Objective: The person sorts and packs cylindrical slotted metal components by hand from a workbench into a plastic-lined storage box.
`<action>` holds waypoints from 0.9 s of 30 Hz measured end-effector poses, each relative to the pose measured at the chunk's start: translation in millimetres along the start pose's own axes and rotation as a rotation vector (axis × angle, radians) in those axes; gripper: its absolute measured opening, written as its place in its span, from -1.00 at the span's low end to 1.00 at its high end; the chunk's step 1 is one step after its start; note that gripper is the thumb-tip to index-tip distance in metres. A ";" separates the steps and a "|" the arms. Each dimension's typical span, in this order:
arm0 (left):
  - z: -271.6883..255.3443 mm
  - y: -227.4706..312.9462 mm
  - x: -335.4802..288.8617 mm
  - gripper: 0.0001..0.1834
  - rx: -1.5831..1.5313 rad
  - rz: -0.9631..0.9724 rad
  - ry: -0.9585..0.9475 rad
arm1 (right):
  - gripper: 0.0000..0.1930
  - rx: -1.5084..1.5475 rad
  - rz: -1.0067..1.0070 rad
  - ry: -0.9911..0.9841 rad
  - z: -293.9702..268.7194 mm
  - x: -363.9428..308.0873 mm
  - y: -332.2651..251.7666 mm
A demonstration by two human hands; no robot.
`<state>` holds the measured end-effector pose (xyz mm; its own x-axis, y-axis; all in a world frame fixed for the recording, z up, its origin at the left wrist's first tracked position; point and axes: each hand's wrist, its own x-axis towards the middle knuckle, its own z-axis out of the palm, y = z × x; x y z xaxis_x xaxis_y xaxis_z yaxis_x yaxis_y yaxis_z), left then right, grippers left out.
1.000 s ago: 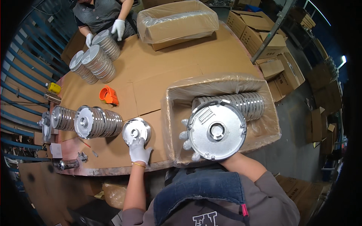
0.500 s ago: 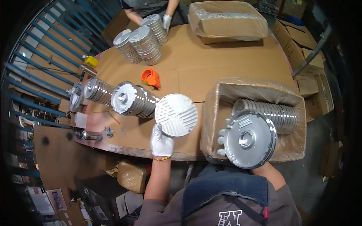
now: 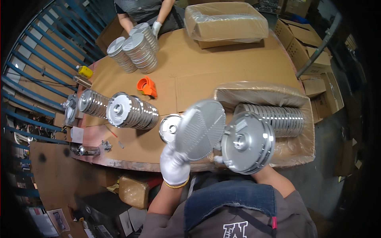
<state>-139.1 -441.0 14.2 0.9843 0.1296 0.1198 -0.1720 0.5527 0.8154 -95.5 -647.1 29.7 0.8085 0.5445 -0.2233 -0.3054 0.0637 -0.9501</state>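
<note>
My left hand [image 3: 174, 168], in a white glove, grips a round silver disc [image 3: 201, 130] with a ribbed face, tilted on edge. My right hand [image 3: 218, 159], also gloved and mostly hidden, holds a short stack of silver discs [image 3: 244, 143], hub face outward. The left-hand disc is beside this stack, close to its rim; whether they touch I cannot tell. Behind my left hand, another hubbed disc [image 3: 169, 127] shows in part over the table. Right of my hands, a row of discs [image 3: 274, 119] lies inside a plastic-lined carton [image 3: 303, 152].
On the cardboard-covered table [image 3: 190, 71] lie rows of discs [image 3: 133, 111] at left and an orange tape dispenser [image 3: 147, 87]. Upright stacks [image 3: 139, 53] stand before a co-worker [image 3: 147, 10]. A second lined carton [image 3: 230, 29] sits at the back.
My left hand has turned its disc from facing up to a steep tilt and brought it toward the right-hand stack. The hubbed disc behind has come into sight. The whole view has shifted slightly.
</note>
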 end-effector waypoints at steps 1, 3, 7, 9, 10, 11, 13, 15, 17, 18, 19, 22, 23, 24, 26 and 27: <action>6.5 -0.7 -5.6 -0.59 0.177 0.023 0.041 | -0.73 -0.006 0.002 0.016 -0.5 -0.1 0.1; 19.4 2.5 2.5 -0.60 0.573 0.217 -0.288 | -0.69 0.172 0.019 0.030 -2.7 -1.1 0.3; 47.4 -0.3 9.9 -0.63 0.984 0.404 -0.759 | -0.58 0.535 0.045 0.017 -6.5 -1.9 2.1; 45.5 4.1 21.3 -0.64 0.825 0.389 -0.772 | -0.52 0.722 0.057 -0.002 -10.2 -3.8 3.0; 40.4 9.6 23.2 -0.65 0.677 0.362 -0.782 | -0.48 0.829 0.067 -0.019 -11.6 -4.9 3.9; 20.7 6.3 14.4 -0.70 0.646 0.137 -0.611 | -0.45 0.937 0.079 -0.036 -14.4 -6.8 4.2; -1.0 -4.5 8.1 -0.73 0.680 0.166 -0.047 | -0.38 1.145 0.106 -0.072 -16.5 -11.7 2.0; -79.1 -38.5 25.3 -0.66 1.128 0.156 0.030 | -0.35 1.365 0.060 -0.188 -14.0 -12.0 3.4; -128.9 -67.4 19.8 -0.71 1.370 0.008 0.071 | -0.31 1.401 -0.025 -0.150 -20.6 -15.1 2.3; -145.3 -79.2 14.5 -0.76 1.603 -0.151 0.103 | -0.31 1.389 -0.083 -0.153 -25.0 -15.4 8.8; -159.7 -90.9 8.0 -0.76 1.601 -0.158 0.103 | -0.32 1.335 -0.098 -0.106 -25.2 -18.5 3.8; -176.1 -107.8 3.6 -0.86 2.013 0.305 -0.031 | -0.32 1.273 -0.210 -0.056 -30.1 -25.8 8.1; -177.4 -106.8 8.1 -0.84 1.999 0.168 -0.067 | -0.32 1.240 -0.269 -0.035 -31.8 -27.5 10.1; -177.8 -106.2 11.6 -0.80 1.980 0.032 -0.100 | -0.33 1.207 -0.326 -0.017 -33.8 -29.3 11.8; -173.0 -103.3 17.1 -0.86 1.874 0.136 -0.083 | -0.33 1.140 -0.435 0.004 -39.7 -28.4 13.7; -168.0 -102.3 17.8 -0.89 1.666 0.251 0.044 | -0.27 0.740 -0.417 0.016 -49.9 -30.3 8.4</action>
<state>-110.6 -356.9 -162.2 0.9344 0.1101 0.3387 -0.0589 -0.8901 0.4519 -97.4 -704.8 17.7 0.9333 0.3435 0.1051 -0.2268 0.7904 -0.5691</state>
